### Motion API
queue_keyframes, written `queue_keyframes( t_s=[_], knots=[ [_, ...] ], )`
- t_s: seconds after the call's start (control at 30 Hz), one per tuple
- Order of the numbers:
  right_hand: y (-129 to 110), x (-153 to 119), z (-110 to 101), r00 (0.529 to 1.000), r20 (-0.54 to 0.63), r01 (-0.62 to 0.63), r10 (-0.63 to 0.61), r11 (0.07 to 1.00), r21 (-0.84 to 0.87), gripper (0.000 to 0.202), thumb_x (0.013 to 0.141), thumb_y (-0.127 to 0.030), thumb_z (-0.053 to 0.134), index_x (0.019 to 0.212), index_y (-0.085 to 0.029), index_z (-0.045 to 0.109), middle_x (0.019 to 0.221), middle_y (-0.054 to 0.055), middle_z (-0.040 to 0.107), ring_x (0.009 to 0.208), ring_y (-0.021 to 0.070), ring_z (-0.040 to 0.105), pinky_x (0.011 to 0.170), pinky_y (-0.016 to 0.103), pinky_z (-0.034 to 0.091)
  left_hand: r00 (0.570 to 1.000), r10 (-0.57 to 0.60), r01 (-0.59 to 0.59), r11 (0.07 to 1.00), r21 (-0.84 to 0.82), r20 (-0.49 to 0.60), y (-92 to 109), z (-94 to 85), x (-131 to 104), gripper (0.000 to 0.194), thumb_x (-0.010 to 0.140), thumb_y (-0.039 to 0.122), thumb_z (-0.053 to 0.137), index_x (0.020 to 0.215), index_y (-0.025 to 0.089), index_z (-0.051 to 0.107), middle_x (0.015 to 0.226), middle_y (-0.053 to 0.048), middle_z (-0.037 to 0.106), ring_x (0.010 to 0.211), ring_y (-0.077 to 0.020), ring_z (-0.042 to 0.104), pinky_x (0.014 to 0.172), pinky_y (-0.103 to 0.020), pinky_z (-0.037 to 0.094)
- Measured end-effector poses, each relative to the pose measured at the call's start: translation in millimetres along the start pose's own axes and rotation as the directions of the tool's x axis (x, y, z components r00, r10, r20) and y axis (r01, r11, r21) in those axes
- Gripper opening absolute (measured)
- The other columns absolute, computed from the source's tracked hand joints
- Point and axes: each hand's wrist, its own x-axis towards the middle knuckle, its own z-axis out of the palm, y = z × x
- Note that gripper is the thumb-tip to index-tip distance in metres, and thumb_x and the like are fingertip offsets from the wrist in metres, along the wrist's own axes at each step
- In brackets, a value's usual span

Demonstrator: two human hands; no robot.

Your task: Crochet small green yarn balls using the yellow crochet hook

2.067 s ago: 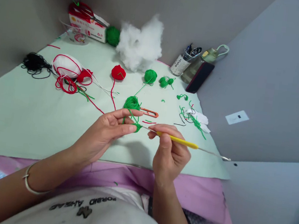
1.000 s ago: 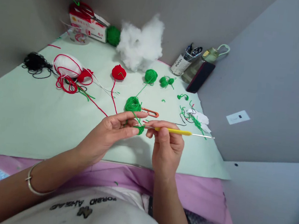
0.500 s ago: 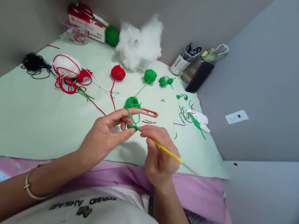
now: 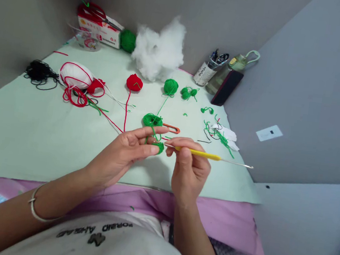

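Between the thumb and fingers of my left hand is a small green crochet piece, with green yarn running up over the forefinger. My right hand is closed around the yellow handle of a crochet hook. One metal end of the hook reaches to the green piece; the other sticks out to the right. Just beyond my hands lies a loose bundle of green yarn, from which a strand leads back to a green yarn ball. An orange-handled tool lies beside the bundle, partly hidden.
White stuffing is piled at the back. A red yarn ball, white yarn and black yarn lie to the left. Right are green scraps, a pen cup and a phone leaning against a bottle.
The crochet hook has swung from slanting down to nearly level, its far end now showing. My right hand has turned with it, and the green piece has shifted slightly right and shows more.
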Motion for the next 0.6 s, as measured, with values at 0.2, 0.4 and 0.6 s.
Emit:
queue_keyframes(
  t_s=[0.2, 0.4, 0.6],
  knots=[
    [2, -6, 2, 0.991, 0.063, 0.131, -0.118, 0.951, -0.281, 0.022, 0.102, -0.021, 0.061, 0.110, -0.031, 0.079, 0.100, 0.004, 0.080, 0.086, 0.0188, 0.074, 0.075, 0.037, 0.064, 0.996, 0.057, -0.054, 0.998, 0.041, -0.065, -6, 5.5, -2, 0.038, 0.083, 0.022, 0.085, 0.120, 0.029, 0.082, 0.093, 0.000, 0.074, 0.095, -0.0155, 0.064, 0.095, -0.029, 0.050],
    [5, -4, -4, 0.981, 0.031, 0.191, -0.191, 0.930, -0.315, 0.022, 0.100, -0.018, 0.064, 0.109, -0.030, 0.080, 0.099, 0.005, 0.079, 0.084, 0.0188, 0.073, 0.071, 0.035, 0.062, 0.991, -0.130, 0.128, 0.979, -0.158, -0.006, -1, -1.9, 5, 0.022, 0.082, 0.024, 0.083, 0.104, 0.021, 0.086, 0.096, -0.004, 0.075, 0.083, -0.0131, 0.064, 0.097, -0.031, 0.055],
    [2, 2, -2, 0.991, 0.009, -0.131, 0.131, 0.991, 0.019, 0.017, 0.100, -0.035, 0.066, 0.096, -0.025, 0.079, 0.089, 0.003, 0.077, 0.073, 0.0154, 0.068, 0.064, 0.031, 0.058, 1.000, 0.022, -0.023, 0.999, 0.029, 0.016, 1, -3.3, 1, 0.033, 0.083, 0.022, 0.085, 0.116, 0.029, 0.084, 0.108, -0.003, 0.076, 0.099, -0.0163, 0.064, 0.098, -0.029, 0.051]
  ],
)
